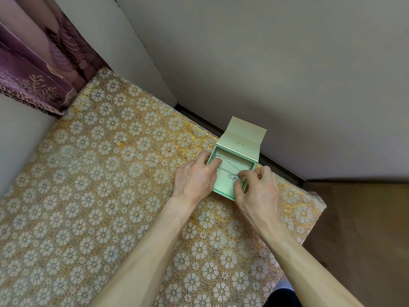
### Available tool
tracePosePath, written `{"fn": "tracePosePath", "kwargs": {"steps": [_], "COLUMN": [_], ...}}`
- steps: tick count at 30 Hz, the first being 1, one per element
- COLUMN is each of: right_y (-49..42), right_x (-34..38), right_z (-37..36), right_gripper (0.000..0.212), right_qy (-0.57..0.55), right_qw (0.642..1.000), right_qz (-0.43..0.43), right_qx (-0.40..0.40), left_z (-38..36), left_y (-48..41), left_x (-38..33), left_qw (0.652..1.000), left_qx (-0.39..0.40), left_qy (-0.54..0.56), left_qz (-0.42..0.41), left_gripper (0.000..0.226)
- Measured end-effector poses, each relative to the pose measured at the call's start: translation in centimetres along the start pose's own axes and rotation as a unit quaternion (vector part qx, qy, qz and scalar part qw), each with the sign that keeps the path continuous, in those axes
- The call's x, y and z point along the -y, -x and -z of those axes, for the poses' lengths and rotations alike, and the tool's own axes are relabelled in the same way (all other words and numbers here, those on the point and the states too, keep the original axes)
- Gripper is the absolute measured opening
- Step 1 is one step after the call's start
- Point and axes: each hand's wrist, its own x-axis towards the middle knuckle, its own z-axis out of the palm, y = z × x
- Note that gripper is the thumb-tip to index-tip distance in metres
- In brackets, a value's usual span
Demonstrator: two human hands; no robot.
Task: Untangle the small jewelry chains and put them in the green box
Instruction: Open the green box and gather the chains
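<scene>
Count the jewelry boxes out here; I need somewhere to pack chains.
1. The green box, lid open, sits at the table's far edge by the wall; the left hand grips its rim, the right hand pinches a chain inside. No other shows.

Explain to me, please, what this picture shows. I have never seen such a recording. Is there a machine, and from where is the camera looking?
There is no machine here. A person works with two bare hands, and the single picture comes from a camera worn on the head, looking forward and down, so you see the arms from the person's own side. A table covered with a gold flowered cloth stands by a wall, with a purple curtain behind. On the cloth sits a small green box with its lid standing open. The left hand seems to hold the box by its left wall. The fingers of the right hand pinch a thin silver chain that lies inside the box.
</scene>
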Motion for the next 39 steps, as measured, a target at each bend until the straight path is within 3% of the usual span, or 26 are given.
{"fn": "tracePosePath", "kwargs": {"steps": [5, 12, 16, 25, 31, 39], "right_y": [0.2, 0.6, 0.4, 0.4, 0.6, 0.6], "right_x": [0.0, -0.1, 0.1, 0.4, 0.0, 0.8], "right_z": [0.1, 0.2, 0.3, 0.4, 1.0, 0.7], "right_gripper": [0.028, 0.033, 0.033, 0.041, 0.027, 0.02], "right_qy": [0.003, 0.008, 0.002, 0.007, 0.005, 0.022], "right_qw": [1.0, 1.0, 1.0, 0.999, 0.998, 0.998], "right_qz": [-0.001, 0.01, 0.009, 0.008, -0.001, -0.041], "right_qx": [-0.002, 0.005, 0.023, 0.041, 0.056, 0.05], "left_z": [0.2, -0.1, -0.2, 0.0, 0.1, -0.2], "left_y": [-0.1, 0.1, 0.1, 0.2, -0.2, -0.1], "left_x": [-0.1, 0.6, 0.6, 0.3, 1.0, 0.0], "left_qw": [0.999, 0.999, 0.999, 0.996, 0.995, 0.989], "left_qx": [-0.017, -0.02, -0.011, -0.022, -0.022, 0.043], "left_qy": [-0.026, -0.022, -0.042, -0.083, -0.091, -0.142], "left_qz": [0.019, -0.02, 0.012, -0.008, -0.038, -0.002], "left_gripper": [0.045, 0.021, 0.028, 0.035, 0.02, 0.013]}}
